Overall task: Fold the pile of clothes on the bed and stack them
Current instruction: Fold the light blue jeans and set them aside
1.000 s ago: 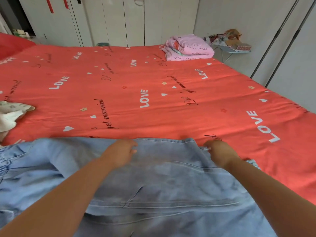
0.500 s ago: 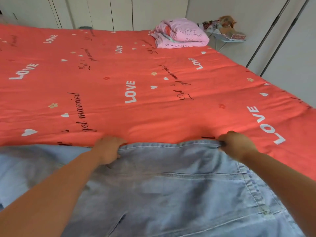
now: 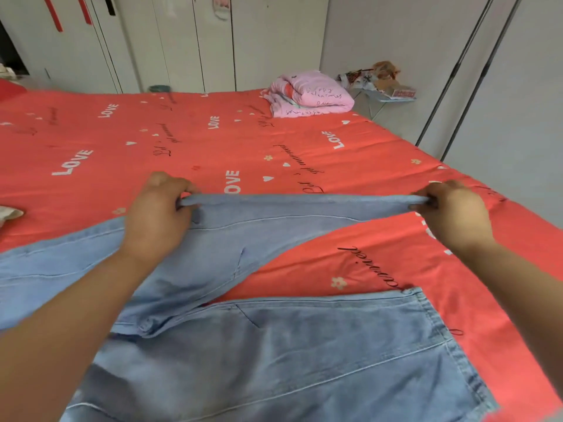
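Observation:
Light blue jeans (image 3: 274,345) lie across the near part of the red bed (image 3: 304,153). The upper layer's end is lifted off the bed and stretched taut between my hands. My left hand (image 3: 158,214) grips its left corner with curled fingers. My right hand (image 3: 451,211) pinches its right corner. The lower layer stays flat on the sheet near me, its hem at the right. A bit of a pale garment (image 3: 9,213) shows at the left edge.
A folded pink quilt (image 3: 307,95) sits at the bed's far right corner. Behind it, a small stand holds packets (image 3: 380,83). White wardrobe doors (image 3: 182,41) line the far wall. Red sheet lies bare between the jeans and the quilt.
Both hands have raised the denim edge off the bed and moved apart, pulling it taut. The red sheet now shows between the lifted layer and the flat one.

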The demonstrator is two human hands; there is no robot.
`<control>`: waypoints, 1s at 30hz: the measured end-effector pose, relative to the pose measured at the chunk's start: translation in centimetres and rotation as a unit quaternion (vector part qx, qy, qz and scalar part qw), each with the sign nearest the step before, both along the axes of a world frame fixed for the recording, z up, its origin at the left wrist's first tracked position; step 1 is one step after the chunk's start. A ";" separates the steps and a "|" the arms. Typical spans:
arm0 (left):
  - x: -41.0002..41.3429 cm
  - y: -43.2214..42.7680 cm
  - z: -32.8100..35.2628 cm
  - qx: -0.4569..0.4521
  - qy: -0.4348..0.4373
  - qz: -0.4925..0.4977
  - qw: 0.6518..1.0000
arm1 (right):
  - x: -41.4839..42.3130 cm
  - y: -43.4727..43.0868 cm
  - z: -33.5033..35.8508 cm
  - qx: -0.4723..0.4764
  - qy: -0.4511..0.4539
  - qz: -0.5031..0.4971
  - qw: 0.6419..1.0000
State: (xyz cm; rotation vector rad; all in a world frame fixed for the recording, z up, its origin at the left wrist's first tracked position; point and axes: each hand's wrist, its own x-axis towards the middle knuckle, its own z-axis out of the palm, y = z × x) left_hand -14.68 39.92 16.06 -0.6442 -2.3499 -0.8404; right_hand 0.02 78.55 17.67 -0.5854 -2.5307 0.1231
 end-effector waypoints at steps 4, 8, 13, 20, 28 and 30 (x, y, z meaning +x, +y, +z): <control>8.6 -2.4 -3.9 -0.021 -0.002 -0.067 0.998 | 8.4 -2.4 -3.6 -0.004 0.030 0.004 1.000; 17.3 -4.3 -11.2 -0.166 -0.001 -0.162 0.973 | 18.0 -4.1 -11.9 -0.105 -0.062 -0.031 0.992; 21.8 -6.2 -16.6 -0.181 -0.096 -0.194 0.959 | 23.9 -6.7 -16.8 -0.209 -0.111 -0.073 0.969; 22.2 -5.9 -14.2 -0.236 -0.185 -0.218 0.929 | 24.0 -6.3 -15.3 -0.196 -0.226 -0.052 0.953; 20.7 -0.2 -12.9 -0.123 -0.227 -0.181 0.949 | 18.7 -8.8 -14.1 -0.134 -0.149 0.001 0.980; 20.9 1.5 -13.8 -0.185 -0.202 -0.190 0.943 | 17.2 -9.6 -15.7 -0.142 -0.137 0.045 0.979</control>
